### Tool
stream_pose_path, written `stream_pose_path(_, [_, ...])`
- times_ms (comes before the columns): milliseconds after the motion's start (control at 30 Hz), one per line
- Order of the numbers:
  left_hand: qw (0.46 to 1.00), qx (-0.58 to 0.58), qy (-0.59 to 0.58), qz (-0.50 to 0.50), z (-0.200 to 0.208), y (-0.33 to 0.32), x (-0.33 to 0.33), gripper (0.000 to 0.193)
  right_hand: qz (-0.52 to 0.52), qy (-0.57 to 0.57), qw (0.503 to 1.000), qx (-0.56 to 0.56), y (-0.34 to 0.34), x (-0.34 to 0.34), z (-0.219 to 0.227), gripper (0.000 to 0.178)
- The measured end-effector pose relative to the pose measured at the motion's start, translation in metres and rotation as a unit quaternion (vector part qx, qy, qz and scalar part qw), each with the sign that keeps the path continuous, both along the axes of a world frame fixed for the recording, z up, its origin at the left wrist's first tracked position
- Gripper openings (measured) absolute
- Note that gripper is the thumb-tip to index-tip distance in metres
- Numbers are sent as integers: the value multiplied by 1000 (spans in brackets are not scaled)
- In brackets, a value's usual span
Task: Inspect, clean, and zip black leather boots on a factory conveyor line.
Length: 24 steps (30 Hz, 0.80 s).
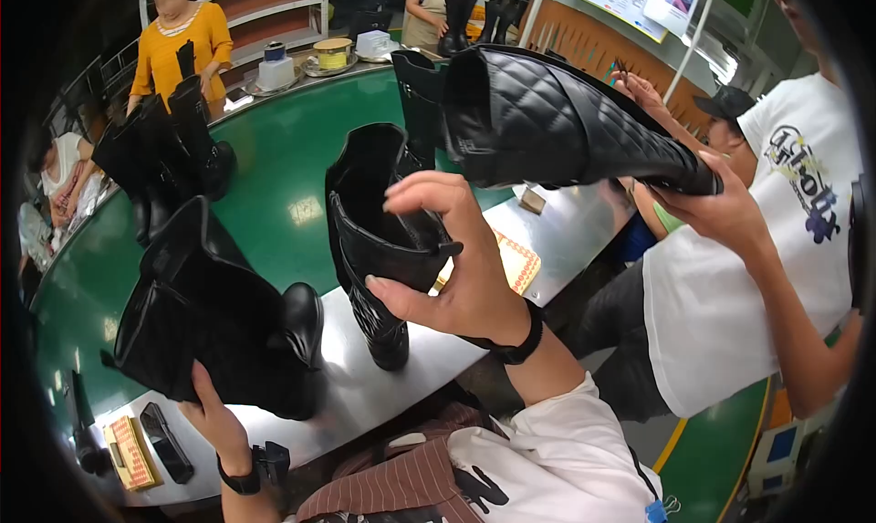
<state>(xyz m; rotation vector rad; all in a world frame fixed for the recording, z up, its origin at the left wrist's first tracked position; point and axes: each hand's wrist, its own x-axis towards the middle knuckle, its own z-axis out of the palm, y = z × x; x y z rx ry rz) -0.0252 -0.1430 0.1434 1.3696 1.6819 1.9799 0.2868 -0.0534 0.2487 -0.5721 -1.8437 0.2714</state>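
Note:
A tall black boot (210, 331) stands tilted at the left on the metal table edge, its wide shaft opening upward. My left hand (217, 424) grips its lower shaft, the thumb against the black material and the other fingers hidden behind. Just right of it a second black boot (388, 249) stands upright, with a buckle strap end sticking out near its top. My right hand (461, 254) is raised in front of that boot, thumb and fingers spread apart around the top of the shaft. Whether it touches the boot I cannot tell.
A co-worker at the right holds a quilted black boot (566, 117) sideways over the table and small snips (622, 74). More black boots (173, 158) stand on the green surface (274, 277). A yellow patterned pad (516, 263) and a black tool (166, 443) lie on the metal edge.

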Motion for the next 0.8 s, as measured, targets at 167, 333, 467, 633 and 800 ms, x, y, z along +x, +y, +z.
stream_pose_path(167, [997, -47, 46, -41, -10, -3, -2, 38, -108, -41, 993, 16, -31, 13, -10, 71])
stream_pose_path(333, [996, 89, 15, 25, 14, -28, 13, 70, -224, -30, 969, 103, -56, 5, -16, 64])
stream_pose_path(467, [948, 297, 111, -11, 67, -27, 13, 85, -3, 38, 992, 119, -106, -1, -28, 37])
stream_pose_path(633, [946, 52, 318, -16, 115, -52, 6, 73, 145, 70, 962, -219, -83, -88, -59, 42])
stream_pose_path(800, [878, -26, 477, -15, 140, -69, 1, 47, 75, 122, 964, -224, -37, -141, -84, 55])
